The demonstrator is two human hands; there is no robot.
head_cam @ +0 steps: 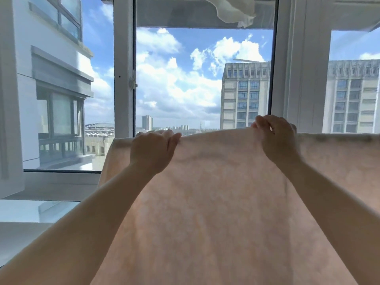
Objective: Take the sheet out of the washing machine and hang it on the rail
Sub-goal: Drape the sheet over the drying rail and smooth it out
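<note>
Both hands, left hand and right hand, gripping the pale pink sheet's top edge before the window frame.

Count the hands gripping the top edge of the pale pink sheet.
2: the left hand pinches the pale pink sheet near its left end; the right hand grips it right of centre.

A white window frame stands left of centre; grey tower blocks rise at right, clouds fill the middle, white cloth hangs at top.

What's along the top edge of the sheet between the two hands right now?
Only sheet: its top edge runs taut and bare from left hand to right hand, shown in the head view.
</note>
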